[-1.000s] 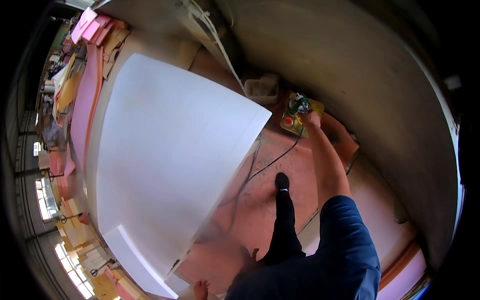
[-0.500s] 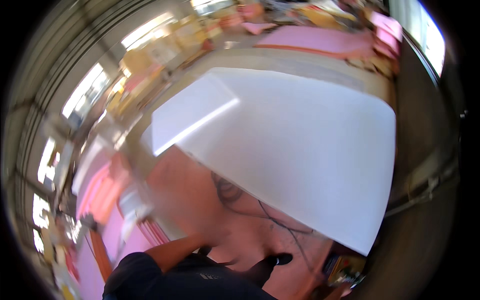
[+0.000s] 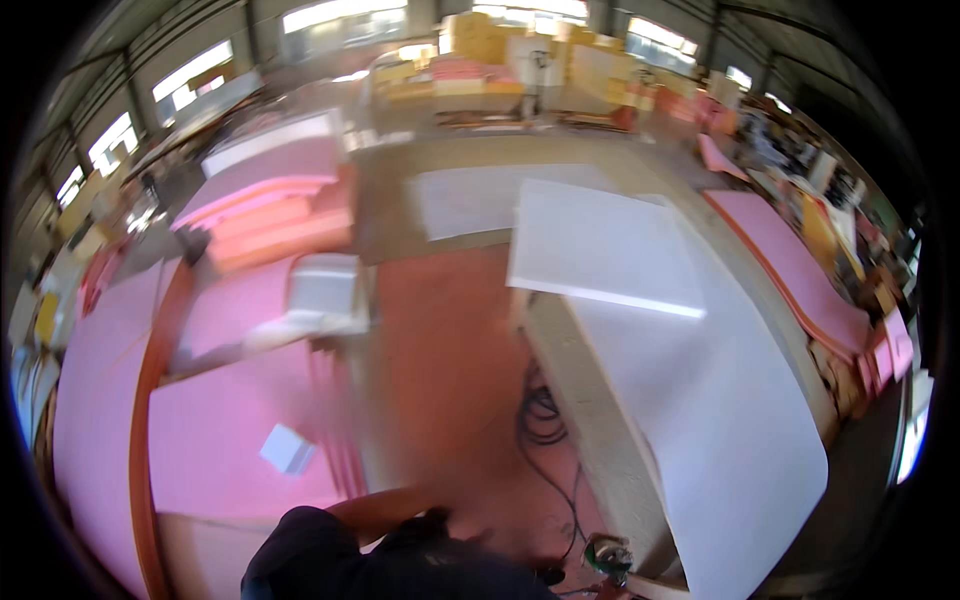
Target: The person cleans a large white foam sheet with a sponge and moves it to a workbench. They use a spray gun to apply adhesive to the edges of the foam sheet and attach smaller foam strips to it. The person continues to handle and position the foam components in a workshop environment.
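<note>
My left forearm [image 3: 385,508] reaches out from a dark sleeve over the reddish floor. Its hand [image 3: 440,492] is smeared by motion, so its fingers do not show, and nothing can be made out in it. At the lower edge a small part of my right hand [image 3: 612,590] shows beside a green-and-metal device [image 3: 608,555]; whether the fingers grip it is hidden. To the right lies a large white sheet [image 3: 720,400] with a rounded far corner, on a long pale support [image 3: 590,380]. A smaller white panel [image 3: 590,240] overlaps its far left end.
Black cable [image 3: 540,415] lies coiled on the red floor [image 3: 440,330] beside the support. Pink foam sheets [image 3: 235,425] are stacked on the left, with a small white block [image 3: 288,449] on top. Farther right lies another pink sheet [image 3: 790,265]. Yellow stacks [image 3: 480,40] stand at the back.
My view has swung left, so the white sheet now lies farther right and the pink stacks show more fully. The green-and-metal device now shows clearly near my right hand.
</note>
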A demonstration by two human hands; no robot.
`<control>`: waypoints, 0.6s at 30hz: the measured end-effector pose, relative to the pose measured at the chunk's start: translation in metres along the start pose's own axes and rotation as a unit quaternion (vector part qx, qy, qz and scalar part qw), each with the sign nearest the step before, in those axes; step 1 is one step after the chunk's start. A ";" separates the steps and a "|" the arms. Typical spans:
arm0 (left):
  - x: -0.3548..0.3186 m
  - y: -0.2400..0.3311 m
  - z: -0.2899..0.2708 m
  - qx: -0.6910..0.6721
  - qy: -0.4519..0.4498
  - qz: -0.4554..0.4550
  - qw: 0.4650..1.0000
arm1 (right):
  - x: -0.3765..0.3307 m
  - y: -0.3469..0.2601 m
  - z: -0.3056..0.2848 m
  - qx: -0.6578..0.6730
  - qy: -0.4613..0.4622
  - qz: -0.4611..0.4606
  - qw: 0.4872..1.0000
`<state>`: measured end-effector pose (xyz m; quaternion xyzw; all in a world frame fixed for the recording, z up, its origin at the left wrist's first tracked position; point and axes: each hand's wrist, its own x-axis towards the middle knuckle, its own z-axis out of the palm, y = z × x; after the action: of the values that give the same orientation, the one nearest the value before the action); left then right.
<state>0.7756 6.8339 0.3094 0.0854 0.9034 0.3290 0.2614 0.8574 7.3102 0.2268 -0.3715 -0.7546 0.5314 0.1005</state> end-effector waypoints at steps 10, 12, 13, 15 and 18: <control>0.004 -0.093 -0.106 -0.112 0.316 0.074 0.939 | -0.030 -0.213 0.264 -0.199 -0.301 -0.230 0.904; 0.020 -0.088 -0.148 -0.071 0.372 0.118 0.918 | -0.035 -0.254 0.320 -0.207 -0.350 -0.227 0.885; 0.026 -0.084 -0.169 -0.052 0.378 0.135 0.914 | -0.022 -0.251 0.349 -0.182 -0.382 -0.206 0.882; 0.028 -0.081 -0.211 -0.009 0.363 0.141 0.921 | -0.052 -0.288 0.398 -0.249 -0.411 -0.256 0.838; 0.080 -0.106 -0.274 0.053 0.358 0.215 0.907 | -0.064 -0.329 0.476 -0.335 -0.408 -0.354 0.772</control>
<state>0.5646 6.6278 0.3862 0.1681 0.9120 0.3371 -0.1620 0.4934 6.8687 0.3330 0.1639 -0.9331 0.2730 -0.1670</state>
